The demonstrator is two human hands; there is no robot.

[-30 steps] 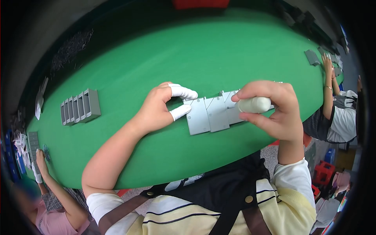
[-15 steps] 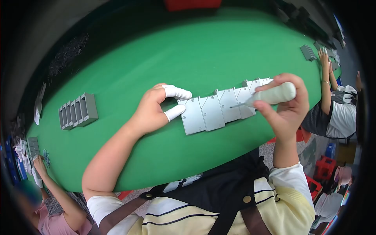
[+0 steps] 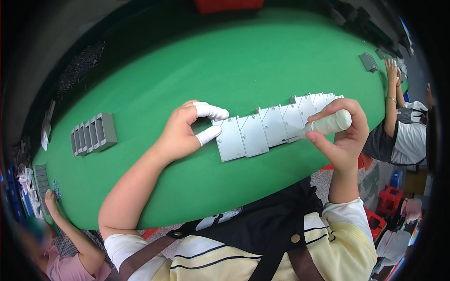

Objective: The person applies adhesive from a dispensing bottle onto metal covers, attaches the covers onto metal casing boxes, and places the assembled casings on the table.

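Observation:
A row of overlapping silver-grey plates [image 3: 253, 136] with small screws at their corners lies slantwise on the green table. At the row's left end is my left hand [image 3: 177, 131], its thumb and forefinger in white finger covers and closed on the edge of the first plate. My right hand [image 3: 346, 147] is wrapped round the pale handle of a screwdriver [image 3: 331, 122], held at a low slant over the row. The thin shaft points left, its tip at the lower right corner of the third plate. The right fingers partly cover the plates beyond.
A grey block of open compartments [image 3: 96, 134] stands on the table [image 3: 187, 61] to the left. Dark small pieces [image 3: 82, 65] are heaped at the far left. Co-workers' hands [image 3: 392, 70] are busy at the right and at the lower left, near more grey parts [image 3: 369, 62].
The screwdriver tip has moved from the upper middle of the third plate down to its lower right corner. My right hand has lowered slightly; my left hand has stayed put.

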